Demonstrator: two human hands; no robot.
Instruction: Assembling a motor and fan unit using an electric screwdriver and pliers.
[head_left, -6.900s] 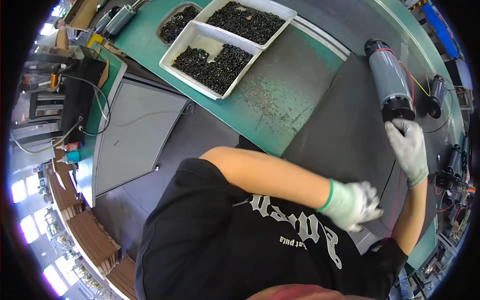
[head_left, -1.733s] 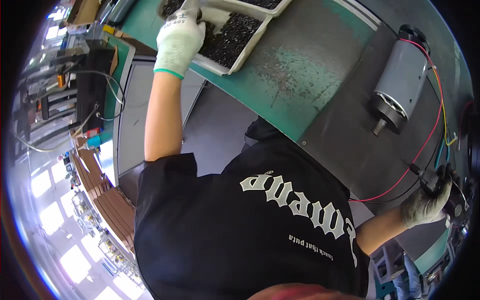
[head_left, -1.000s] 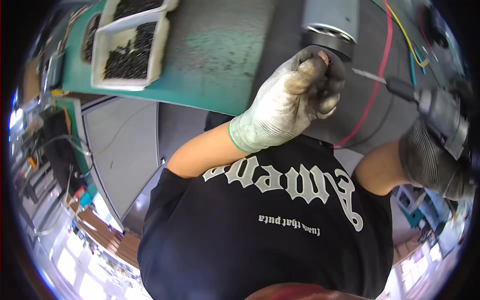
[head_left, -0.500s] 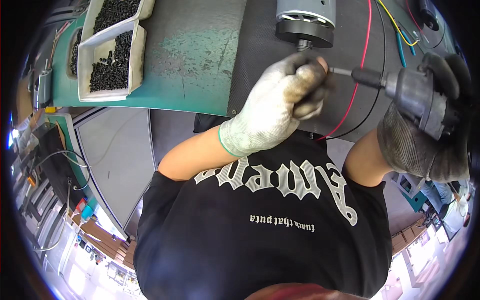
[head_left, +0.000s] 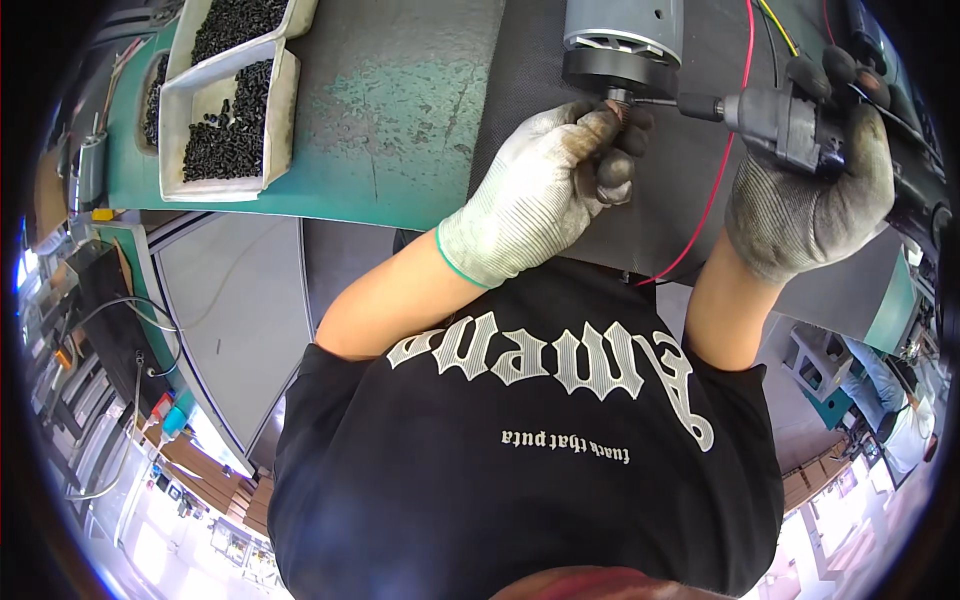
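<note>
One driver [head_left: 775, 125] gripped in my right hand [head_left: 805, 200]. Left hand [head_left: 550, 180] curled by the motor shaft [head_left: 621, 96], can't tell around what.

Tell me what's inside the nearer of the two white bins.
The nearer white bin holds a heap of small black parts. A pale patch of its bottom shows toward the upper left. Whatever lies beneath the heap is covered.

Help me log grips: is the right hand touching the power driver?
Touching: the head view shows the right hand wrapped around the power driver, with the tool's body between fingers and palm.
</note>
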